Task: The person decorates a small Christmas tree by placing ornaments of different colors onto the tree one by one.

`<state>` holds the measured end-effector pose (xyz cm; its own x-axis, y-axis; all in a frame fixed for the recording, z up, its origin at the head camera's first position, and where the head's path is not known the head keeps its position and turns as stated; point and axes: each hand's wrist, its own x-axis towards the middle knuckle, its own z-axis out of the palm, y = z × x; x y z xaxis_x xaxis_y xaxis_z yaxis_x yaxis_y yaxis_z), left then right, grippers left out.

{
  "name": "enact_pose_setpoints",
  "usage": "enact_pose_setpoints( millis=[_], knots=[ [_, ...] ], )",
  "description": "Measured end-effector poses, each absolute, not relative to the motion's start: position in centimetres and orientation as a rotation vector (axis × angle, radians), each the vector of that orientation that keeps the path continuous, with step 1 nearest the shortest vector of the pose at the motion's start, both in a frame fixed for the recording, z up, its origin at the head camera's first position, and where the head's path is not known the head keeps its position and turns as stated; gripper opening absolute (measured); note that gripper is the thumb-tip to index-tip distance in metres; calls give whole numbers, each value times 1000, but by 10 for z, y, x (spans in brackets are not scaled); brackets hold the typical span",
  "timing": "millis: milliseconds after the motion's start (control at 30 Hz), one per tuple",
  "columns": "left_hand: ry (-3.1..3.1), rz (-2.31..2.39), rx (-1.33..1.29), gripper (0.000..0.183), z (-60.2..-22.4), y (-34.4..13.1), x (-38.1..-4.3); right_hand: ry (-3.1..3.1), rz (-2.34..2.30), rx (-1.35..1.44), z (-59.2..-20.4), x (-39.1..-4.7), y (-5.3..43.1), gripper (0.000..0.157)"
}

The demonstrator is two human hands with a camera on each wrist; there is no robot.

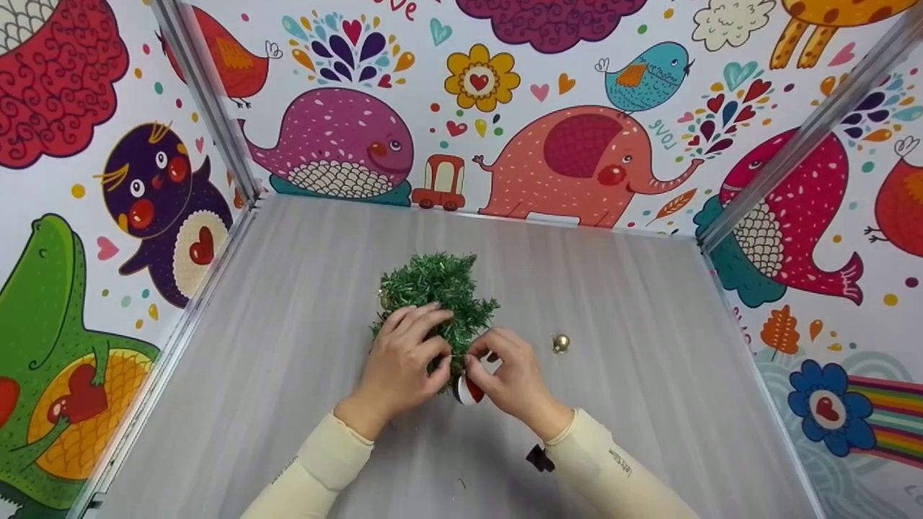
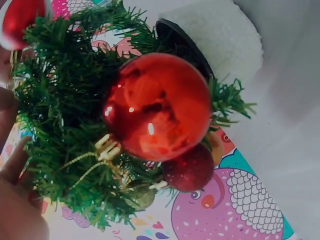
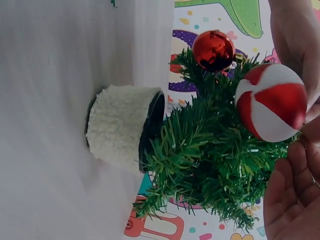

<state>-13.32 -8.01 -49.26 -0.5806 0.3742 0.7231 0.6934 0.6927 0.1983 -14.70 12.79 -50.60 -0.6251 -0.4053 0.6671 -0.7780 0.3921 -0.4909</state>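
A small green Christmas tree (image 1: 440, 281) stands in a fluffy white pot (image 3: 122, 127). Against its near side, my left hand (image 1: 407, 357) has curled thumb and forefinger at a thin gold string; its other fingers lie over the branches. My right hand (image 1: 512, 371) pinches the same string, from which a red and white Christmas ball (image 3: 272, 102) hangs beside the tree. On the tree are a shiny red ball (image 2: 157, 107), a darker red glittery ball (image 2: 189, 169) and a small gold ball (image 2: 140, 195). The string's far end is hidden among fingers and branches.
A loose gold ball (image 1: 561, 342) lies on the grey table (image 1: 634, 404), to the right of the tree. Printed cartoon walls (image 1: 346, 144) and metal posts (image 1: 209, 101) enclose the table. A tiny dark scrap (image 1: 462, 483) lies near the front.
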Motion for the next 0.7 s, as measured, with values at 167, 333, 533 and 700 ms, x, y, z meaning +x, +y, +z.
enact_pose_setpoints(
  millis=[167,333,533,700],
  knots=[
    [-2192,-553,-796,6,-492,-78,-135,-2218,1069,1020,-508,-154,128,12],
    [-2127,-553,-766,5,-489,-76,-136,-2201,1018,1036,-508,-158,128,11],
    [-2091,-563,-731,4,-488,-74,-138,-2228,1034,1027,-505,-162,128,9],
    [-2085,-598,-699,4,-487,-73,-137,-2203,1011,1048,-505,-164,128,11]
  ],
)
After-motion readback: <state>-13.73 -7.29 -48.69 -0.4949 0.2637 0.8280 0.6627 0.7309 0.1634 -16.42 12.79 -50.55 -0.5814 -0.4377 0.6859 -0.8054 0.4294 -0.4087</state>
